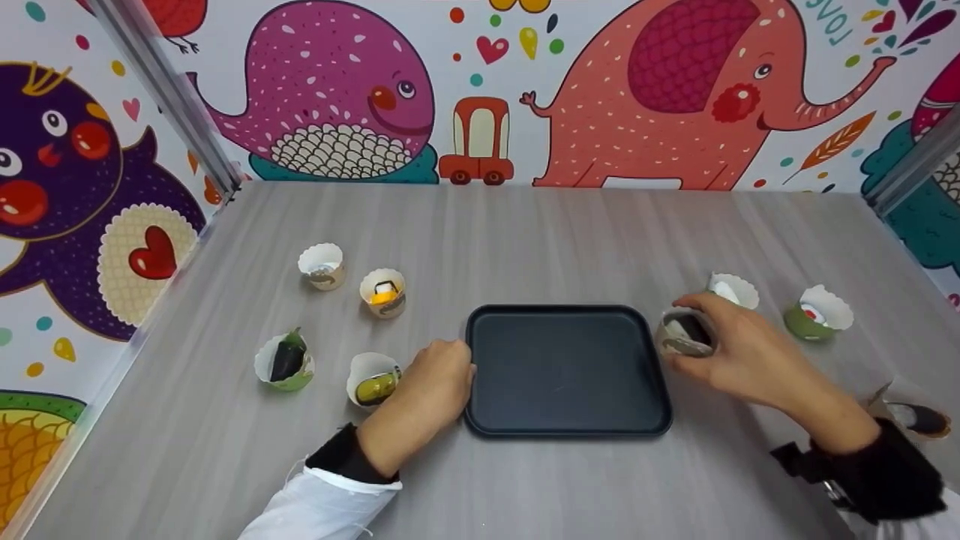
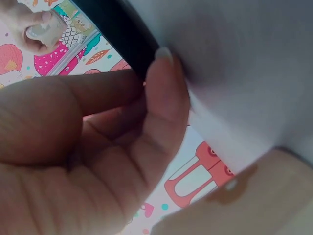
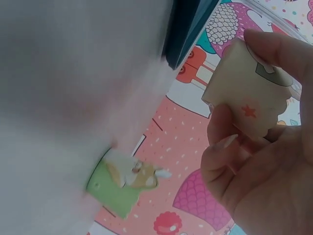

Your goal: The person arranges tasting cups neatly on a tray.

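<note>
My left hand (image 1: 433,384) pinches the left rim of a dark rectangular tray (image 1: 566,375) lying on the table. The left wrist view has thumb and fingers at the tray's edge (image 2: 117,36). At the tray's right side, my right hand (image 1: 742,352) holds a scalloped paper baking cup (image 1: 679,346) between thumb and fingers. Something dark and whitish lies inside it. In the right wrist view the held cup (image 3: 247,88) is beige with a small orange star, raised off the table. Just left of my left forearm stands a cup with a yellow-green toy (image 1: 377,387).
On the left are a cup with an eggplant (image 1: 287,358), one with a yellow item (image 1: 384,292) and another pale cup (image 1: 322,268). To the right stand a whitish cup (image 1: 741,291), a green cup (image 1: 819,319) and a cup with a dark item (image 1: 913,416). Cartoon-printed walls (image 1: 480,67) border the table.
</note>
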Tool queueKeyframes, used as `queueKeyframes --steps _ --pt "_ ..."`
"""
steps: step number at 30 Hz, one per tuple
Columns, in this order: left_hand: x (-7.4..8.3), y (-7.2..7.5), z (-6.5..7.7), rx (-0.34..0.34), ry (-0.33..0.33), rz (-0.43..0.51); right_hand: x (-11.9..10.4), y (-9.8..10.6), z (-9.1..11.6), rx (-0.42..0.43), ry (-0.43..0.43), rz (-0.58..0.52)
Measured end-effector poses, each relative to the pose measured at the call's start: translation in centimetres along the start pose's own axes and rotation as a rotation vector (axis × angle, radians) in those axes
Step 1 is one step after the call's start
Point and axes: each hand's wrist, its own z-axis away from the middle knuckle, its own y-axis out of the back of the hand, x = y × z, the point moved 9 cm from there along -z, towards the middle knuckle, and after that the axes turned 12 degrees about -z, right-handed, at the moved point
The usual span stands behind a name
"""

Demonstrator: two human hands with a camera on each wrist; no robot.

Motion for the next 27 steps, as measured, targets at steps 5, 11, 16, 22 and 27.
queueKeyframes --steps 5,11,16,22,27 --pt "0.0 -0.1 -0.1 -0.021 0.007 -0.003 -0.2 -0.7 -1.7 0.010 -0.023 -0.025" --pt "-0.1 -0.2 -0.1 -0.035 0.012 0.008 -0.6 -1.8 -3.4 0.010 -0.013 -0.016" --pt "0.1 0.2 0.0 0.018 -0.016 -0.005 -0.7 -2.6 -4.2 0.025 -0.009 0.001" --pt "0.1 0.2 -0.1 0.013 -0.006 -0.009 -0.2 -3.8 -4.7 0.006 -0.011 0.004" --pt "0.0 -0.1 -0.2 -0.005 0.006 -0.009 0.2 -4.5 -4.8 -0.026 -0.021 -0.002"
